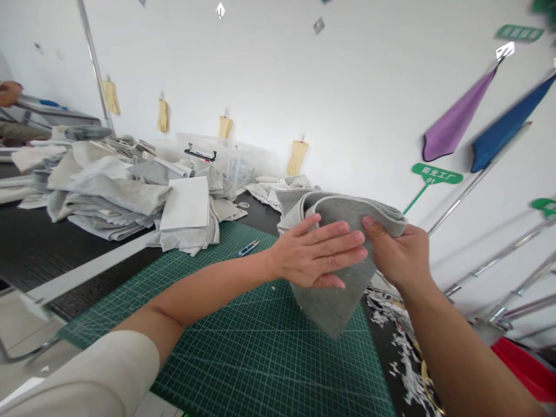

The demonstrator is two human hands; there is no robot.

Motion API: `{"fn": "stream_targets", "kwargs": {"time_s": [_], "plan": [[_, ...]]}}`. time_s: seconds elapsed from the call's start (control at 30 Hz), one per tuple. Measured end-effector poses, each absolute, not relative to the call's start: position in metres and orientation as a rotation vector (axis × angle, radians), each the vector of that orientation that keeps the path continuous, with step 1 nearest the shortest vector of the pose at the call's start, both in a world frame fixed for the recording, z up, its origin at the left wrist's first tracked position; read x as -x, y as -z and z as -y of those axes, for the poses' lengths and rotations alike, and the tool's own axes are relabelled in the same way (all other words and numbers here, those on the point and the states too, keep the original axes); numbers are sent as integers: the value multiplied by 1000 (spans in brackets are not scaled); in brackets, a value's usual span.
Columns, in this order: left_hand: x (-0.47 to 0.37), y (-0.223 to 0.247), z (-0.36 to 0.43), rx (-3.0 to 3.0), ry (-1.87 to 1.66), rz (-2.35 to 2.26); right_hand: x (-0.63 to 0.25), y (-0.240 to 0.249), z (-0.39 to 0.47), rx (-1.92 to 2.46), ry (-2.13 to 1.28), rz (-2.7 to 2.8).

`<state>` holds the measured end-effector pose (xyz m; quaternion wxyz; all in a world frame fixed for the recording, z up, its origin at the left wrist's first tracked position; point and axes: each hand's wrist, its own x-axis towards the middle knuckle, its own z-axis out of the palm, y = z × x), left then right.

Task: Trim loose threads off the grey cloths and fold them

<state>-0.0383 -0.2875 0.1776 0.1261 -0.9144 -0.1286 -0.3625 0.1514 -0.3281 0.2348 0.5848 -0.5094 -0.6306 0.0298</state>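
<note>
A folded grey cloth point(334, 301) hangs above the green cutting mat, its layered edge at the top and a corner drooping downward. My right hand point(397, 249) grips the cloth's upper right edge, thumb on the near face and the fingers behind it. Flat against or just in front of the near face is my left hand point(319, 252), its fingers stretched out toward the right. Whether the left palm presses on the fabric I cannot tell. On the green cutting mat point(243, 341) lies a small blue thread snipper point(248, 248), left of the cloth.
Piles of grey and white fabric point(117, 197) cover the dark table's left side. White scraps point(410, 359) lie along the right edge. A clear plastic box point(238, 165) stands by the wall. Yellow gloves point(297, 157) hang there. At far left shows another person's hand point(9, 92).
</note>
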Motion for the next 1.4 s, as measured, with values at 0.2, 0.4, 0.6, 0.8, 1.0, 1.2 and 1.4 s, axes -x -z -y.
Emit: {"fn": "stream_targets", "kwargs": {"time_s": [0.2, 0.4, 0.6, 0.8, 1.0, 1.2, 1.4], "plan": [[26, -151, 295, 2751, 833, -57, -143, -246, 331, 1127, -26, 1451], [30, -147, 303, 2925, 392, -284, -141, -252, 335, 1176, 90, 1519], [16, -164, 302, 2820, 838, 294, -138, -250, 333, 1152, 112, 1491], [19, -126, 316, 3018, 441, -186, -146, -247, 329, 1208, 63, 1375], [17, -134, 318, 2826, 975, 276, -140, -246, 333, 1199, 93, 1401], [21, -103, 325, 2970, 689, -260, -142, -245, 331, 1190, 93, 1390], [13, -117, 313, 2751, 894, 97, -138, -247, 328, 1111, 114, 1395]]}}
